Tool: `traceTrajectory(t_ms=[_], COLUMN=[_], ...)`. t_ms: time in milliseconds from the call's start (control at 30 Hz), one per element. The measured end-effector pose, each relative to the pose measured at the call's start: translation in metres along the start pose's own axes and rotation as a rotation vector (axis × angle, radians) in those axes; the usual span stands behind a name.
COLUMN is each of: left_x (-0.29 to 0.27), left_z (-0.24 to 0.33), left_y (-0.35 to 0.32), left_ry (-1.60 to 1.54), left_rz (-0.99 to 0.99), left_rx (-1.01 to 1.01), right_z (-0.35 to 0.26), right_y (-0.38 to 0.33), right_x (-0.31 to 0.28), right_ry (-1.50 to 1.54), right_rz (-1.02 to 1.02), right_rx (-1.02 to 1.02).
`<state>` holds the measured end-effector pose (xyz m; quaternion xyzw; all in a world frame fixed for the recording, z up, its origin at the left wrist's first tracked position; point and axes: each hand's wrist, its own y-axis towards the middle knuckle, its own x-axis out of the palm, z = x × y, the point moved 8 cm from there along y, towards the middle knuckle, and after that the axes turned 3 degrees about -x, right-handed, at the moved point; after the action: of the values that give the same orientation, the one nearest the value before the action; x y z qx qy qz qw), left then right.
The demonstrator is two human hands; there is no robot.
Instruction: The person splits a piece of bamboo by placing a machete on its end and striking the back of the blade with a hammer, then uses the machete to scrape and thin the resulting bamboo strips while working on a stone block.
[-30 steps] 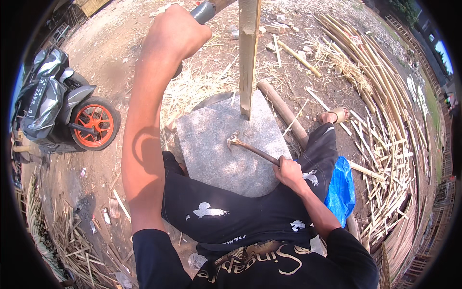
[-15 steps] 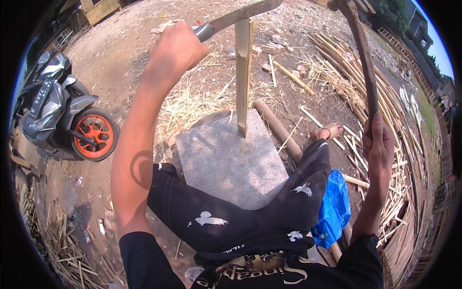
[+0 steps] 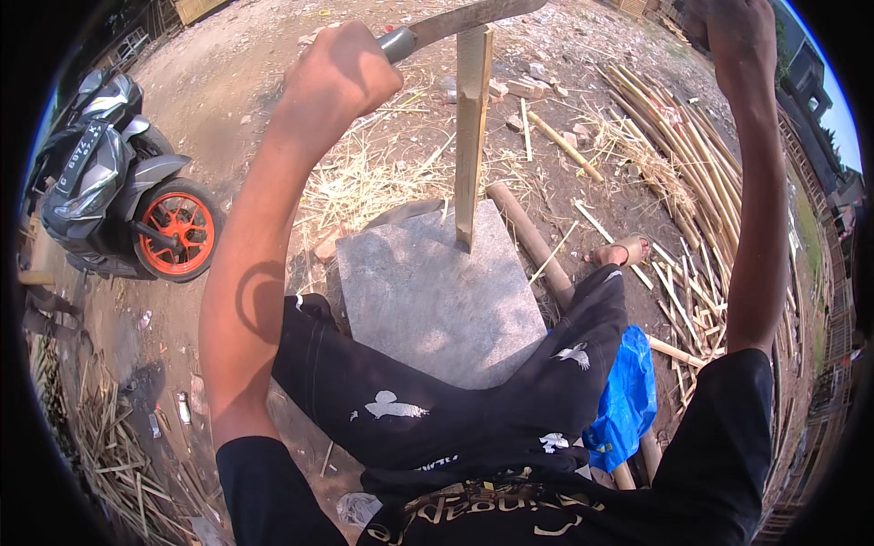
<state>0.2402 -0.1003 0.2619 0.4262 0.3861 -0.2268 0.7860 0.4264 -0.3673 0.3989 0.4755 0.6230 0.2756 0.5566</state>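
My left hand (image 3: 341, 77) is closed round the handle of a machete (image 3: 473, 20), its blade reaching to the right. Beneath the blade, at its top end, stands an upright split bamboo piece (image 3: 471, 136); blade and bamboo appear to touch. The foot of the bamboo rests on a grey stone slab (image 3: 437, 309) between my legs. High at the upper right, my right hand (image 3: 739, 41) is a raised fist. The hammer it held a moment ago lies outside the picture now, so only the closed fist shows.
A motorbike (image 3: 137, 191) with an orange wheel stands at the left. Long bamboo poles (image 3: 678, 155) and strips lie to the right, a thick pole (image 3: 528, 237) beside the slab. A blue plastic sheet (image 3: 628, 391) is by my right leg. Straw-like shavings (image 3: 373, 187) cover the ground ahead.
My right hand has swung up from the right side to the top right, carrying the hammer out of view. My left hand and the machete have barely moved.
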Motion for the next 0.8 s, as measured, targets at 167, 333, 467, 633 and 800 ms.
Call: traceTrajectory(t_ms=[167,333,467,633,800], left_x=[0.044,0.046,0.048,0.040,0.046], left_z=[-0.001,0.000,0.006,0.021,0.033], left_y=[0.007,-0.009,-0.025,-0.039,-0.035], left_ry=[0.211,0.163,0.167,0.200,0.130], left_rz=[-0.244,-0.230,-0.250,-0.144,0.109], left_rx=[-0.213,-0.281,-0.262,-0.217,-0.059], right_z=[0.081,0.081,0.065,0.063,0.051], right_y=[-0.153,-0.199,-0.245,-0.291,-0.290], right_x=[0.109,0.096,0.104,0.114,0.099], right_ry=[-0.124,0.163,0.553,0.904,0.737], right_rz=[-0.824,-0.648,-0.514,-0.351,-0.260], right_rx=[0.580,0.821,0.854,1.021,1.083])
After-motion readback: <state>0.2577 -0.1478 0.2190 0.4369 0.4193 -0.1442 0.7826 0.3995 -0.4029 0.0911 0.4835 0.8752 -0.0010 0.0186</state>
